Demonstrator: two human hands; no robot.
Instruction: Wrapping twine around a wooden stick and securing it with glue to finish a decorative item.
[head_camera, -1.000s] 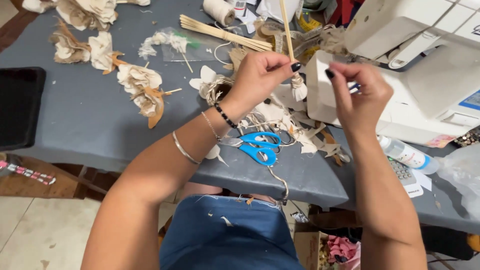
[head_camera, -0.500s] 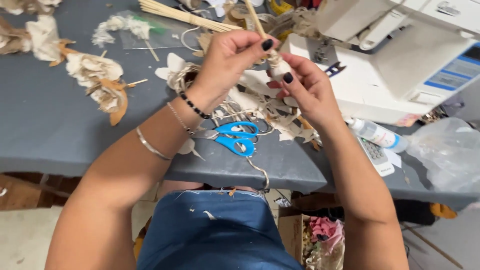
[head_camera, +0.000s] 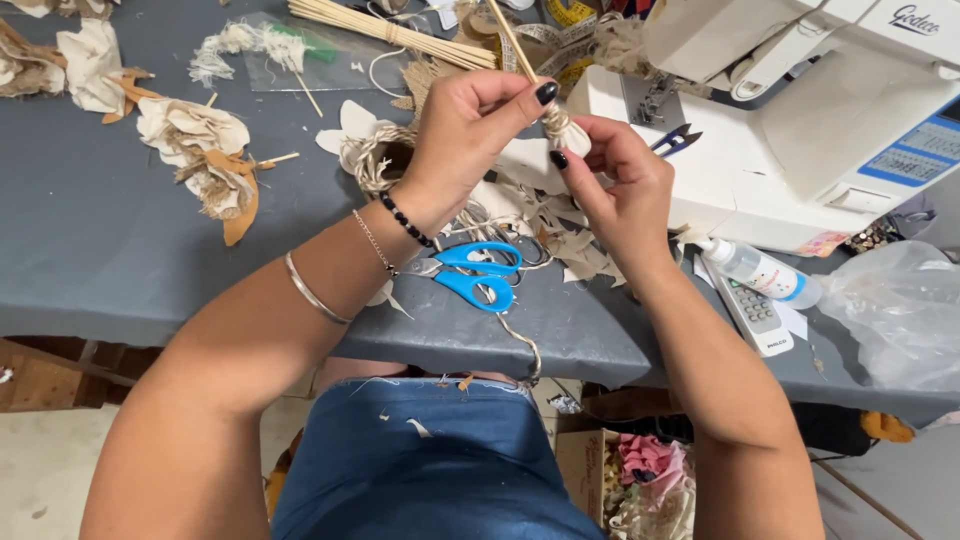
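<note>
My left hand (head_camera: 470, 135) pinches a thin wooden stick (head_camera: 513, 42) just above a small cream fabric bundle wound with twine (head_camera: 560, 125). My right hand (head_camera: 615, 190) grips that bundle from the right and below, so both hands meet over the table's middle. Under them lie twine coils (head_camera: 370, 160), cream and tan fabric petals (head_camera: 580, 250) and blue-handled scissors (head_camera: 475, 272). A strand of twine hangs over the table's front edge.
A white sewing machine (head_camera: 800, 110) stands at the right, with small black snips (head_camera: 675, 140) on its bed. A glue bottle (head_camera: 760, 272), a remote control (head_camera: 750, 315) and a clear plastic bag (head_camera: 900, 300) lie at right. Finished fabric flowers (head_camera: 200, 150) and a stick bundle (head_camera: 390, 30) sit at the back.
My right hand has come in from the sewing machine side to join my left hand on the stick's bundle. The camera view has shifted, moving the hands slightly.
</note>
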